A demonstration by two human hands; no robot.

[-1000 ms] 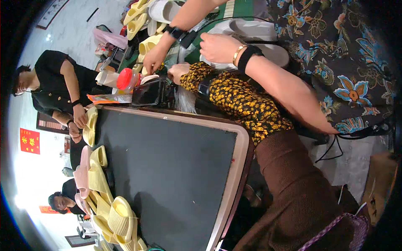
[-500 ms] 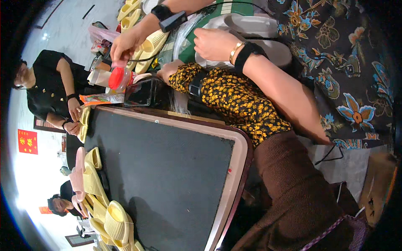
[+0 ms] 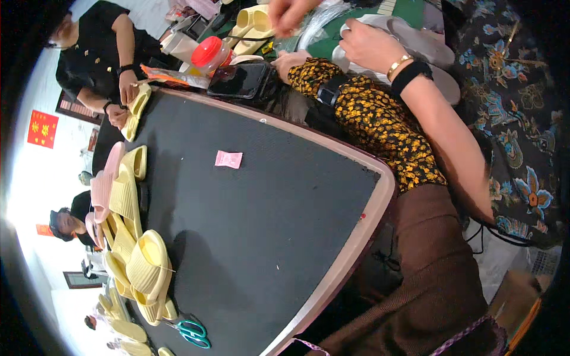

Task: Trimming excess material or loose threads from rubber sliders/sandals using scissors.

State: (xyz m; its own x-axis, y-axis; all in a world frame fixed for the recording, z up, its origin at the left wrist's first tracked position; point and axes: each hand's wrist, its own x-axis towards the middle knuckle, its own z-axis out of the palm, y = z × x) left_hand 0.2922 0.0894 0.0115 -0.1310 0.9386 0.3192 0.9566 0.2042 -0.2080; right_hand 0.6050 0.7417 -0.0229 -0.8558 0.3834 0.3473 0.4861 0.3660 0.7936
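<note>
Room: pale wall far left with red hangings (image 3: 43, 127); I see other people seated along it.
Table (image 3: 267, 237): dark mat with a pale rounded rim, mostly bare through the middle.
Left edge: a heap of yellow and pink slippers (image 3: 136, 261), probably stacked there to keep them clear of the working end.
Near-left corner: teal scissors (image 3: 190, 331) lying flat beside the heap.
Far-left corner: a co-worker in black (image 3: 95, 53) holds a yellow slipper (image 3: 136, 107) in both hands over the table edge.
Middle: one pink paper slip (image 3: 228, 159) lies alone, well apart from everything.
Far edge: a red-capped jar (image 3: 211, 53) and a black phone (image 3: 240, 80) sit side by side, apparently parked within reach.
Left hand (image 3: 289, 59): in a yellow-flowered sleeve, just past the far edge beside the phone. The fingers are bent, but I cannot tell whether they grip anything.
Above it: another person's hand (image 3: 285, 12) reaches in over clear plastic wrap (image 3: 320, 18).
Right hand (image 3: 368, 44): bare forearm with a black wristband. The fingers are curled closed over the rim of the grey slipper (image 3: 424, 44), I judge to steady it.
Grey slipper: beyond the table's far-right corner, lying flat under that hand.
</note>
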